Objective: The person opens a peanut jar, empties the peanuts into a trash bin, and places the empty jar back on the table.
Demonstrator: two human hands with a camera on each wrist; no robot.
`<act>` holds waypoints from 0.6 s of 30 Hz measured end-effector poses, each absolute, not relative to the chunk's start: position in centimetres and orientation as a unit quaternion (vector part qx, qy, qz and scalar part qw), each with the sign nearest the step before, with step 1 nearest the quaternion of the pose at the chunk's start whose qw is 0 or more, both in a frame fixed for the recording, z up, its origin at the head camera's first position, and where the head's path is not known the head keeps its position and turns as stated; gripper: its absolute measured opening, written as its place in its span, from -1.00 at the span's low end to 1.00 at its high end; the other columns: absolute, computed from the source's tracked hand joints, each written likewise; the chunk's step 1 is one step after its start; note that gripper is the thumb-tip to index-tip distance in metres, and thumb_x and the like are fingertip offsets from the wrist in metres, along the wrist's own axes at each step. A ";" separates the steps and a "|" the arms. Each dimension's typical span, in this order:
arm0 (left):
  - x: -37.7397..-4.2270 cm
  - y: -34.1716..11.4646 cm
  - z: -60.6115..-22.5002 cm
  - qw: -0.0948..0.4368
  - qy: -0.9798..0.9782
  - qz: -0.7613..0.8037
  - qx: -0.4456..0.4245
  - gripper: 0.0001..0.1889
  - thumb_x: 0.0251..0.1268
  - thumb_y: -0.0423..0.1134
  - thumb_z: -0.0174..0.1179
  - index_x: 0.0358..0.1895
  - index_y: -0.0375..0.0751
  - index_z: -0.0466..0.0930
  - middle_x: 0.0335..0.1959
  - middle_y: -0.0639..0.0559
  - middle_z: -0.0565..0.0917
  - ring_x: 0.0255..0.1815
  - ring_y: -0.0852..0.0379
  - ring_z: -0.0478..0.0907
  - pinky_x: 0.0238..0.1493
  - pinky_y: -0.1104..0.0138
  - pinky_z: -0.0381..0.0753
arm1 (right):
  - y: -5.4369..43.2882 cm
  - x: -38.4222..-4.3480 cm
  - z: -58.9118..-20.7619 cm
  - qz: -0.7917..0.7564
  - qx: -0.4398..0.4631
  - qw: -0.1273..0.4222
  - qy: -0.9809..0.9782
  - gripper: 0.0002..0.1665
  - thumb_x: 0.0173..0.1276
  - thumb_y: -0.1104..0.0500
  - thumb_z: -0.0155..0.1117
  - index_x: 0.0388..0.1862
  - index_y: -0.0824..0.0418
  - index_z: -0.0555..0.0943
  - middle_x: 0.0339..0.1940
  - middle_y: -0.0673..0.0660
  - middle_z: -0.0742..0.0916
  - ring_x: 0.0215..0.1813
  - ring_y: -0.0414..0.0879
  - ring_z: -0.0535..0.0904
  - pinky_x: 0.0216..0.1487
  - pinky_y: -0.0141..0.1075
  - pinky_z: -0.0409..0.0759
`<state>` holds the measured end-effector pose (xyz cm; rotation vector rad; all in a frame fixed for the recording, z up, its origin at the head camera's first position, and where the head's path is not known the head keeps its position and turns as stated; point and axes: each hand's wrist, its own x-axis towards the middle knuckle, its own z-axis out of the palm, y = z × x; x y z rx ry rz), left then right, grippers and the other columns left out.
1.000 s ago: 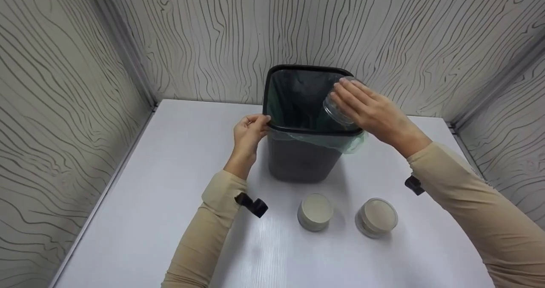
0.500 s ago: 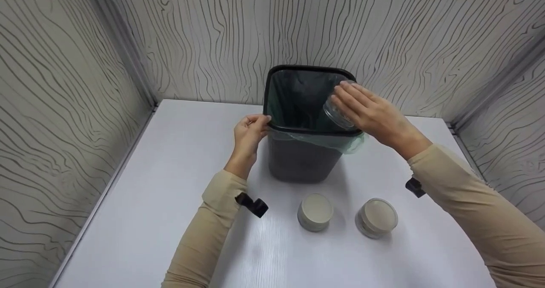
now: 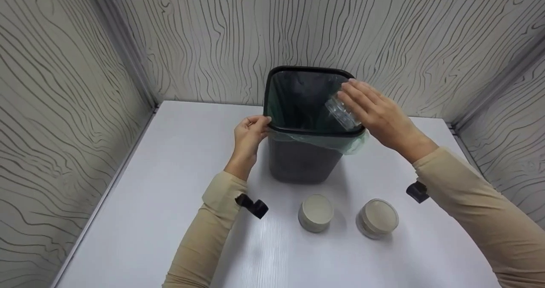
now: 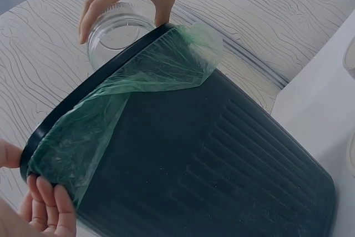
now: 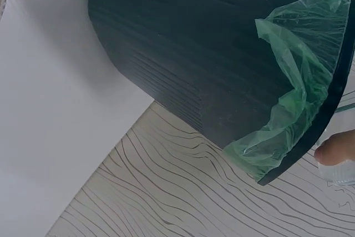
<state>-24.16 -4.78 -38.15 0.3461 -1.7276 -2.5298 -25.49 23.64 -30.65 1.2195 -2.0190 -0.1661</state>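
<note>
A dark trash can (image 3: 302, 162) stands upright, lined with a thin green bag (image 4: 161, 67) folded over its rim. My left hand (image 3: 250, 135) pinches the rim and bag at the near left corner, thumb on one side and fingers on the other in the left wrist view. My right hand (image 3: 379, 113) grips a clear jar (image 3: 340, 111) from above, tilted at the right side of the opening. In the left wrist view the jar (image 4: 113, 37) is see-through, with its lower part hidden behind the rim. The right wrist view shows just the right thumb (image 5: 337, 148) against it.
Two round clear containers with pale tops stand on the white table (image 3: 179, 160) in front of the can: one container (image 3: 316, 213) near its middle, another container (image 3: 377, 218) to the right. A wood-grain patterned wall (image 3: 213, 41) rises close behind, with side panels left and right.
My right hand shifts slightly to the right and tips the jar further, so more of its clear side shows. The left hand stays on the rim.
</note>
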 end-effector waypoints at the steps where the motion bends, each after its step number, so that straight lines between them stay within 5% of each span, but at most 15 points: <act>1: -24.2 -4.8 -38.2 0.029 -0.560 -0.821 0.112 -0.92 0.20 -0.34 0.18 -0.26 -0.22 0.49 -0.52 0.16 0.59 -0.43 0.28 0.54 -0.30 0.50 0.58 | 23.7 -25.5 -30.7 -0.046 0.478 0.384 -0.789 -0.28 0.08 0.64 0.18 0.29 0.39 0.41 0.26 0.34 0.55 0.34 0.18 0.43 0.65 -0.38 -0.11; 7: -24.1 -4.8 -38.2 0.024 -0.558 -0.821 0.113 -0.90 0.22 -0.35 0.17 -0.23 -0.25 0.49 -0.50 0.14 0.59 -0.42 0.27 0.54 -0.30 0.50 0.59 | 24.0 -25.5 -31.2 0.008 0.472 0.421 -0.775 -0.27 0.04 0.67 0.14 0.26 0.38 0.45 0.23 0.33 0.59 0.28 0.19 0.48 0.59 -0.34 0.13; 18: -24.1 -4.7 -38.1 0.025 -0.557 -0.823 0.111 -0.92 0.22 -0.35 0.17 -0.25 -0.22 0.49 -0.50 0.16 0.58 -0.43 0.28 0.53 -0.30 0.50 0.58 | 24.7 -24.9 -30.9 0.070 0.447 0.396 -0.799 -0.10 -0.20 0.67 0.26 0.27 0.41 0.41 0.25 0.37 0.55 0.32 0.21 0.42 0.59 -0.48 0.04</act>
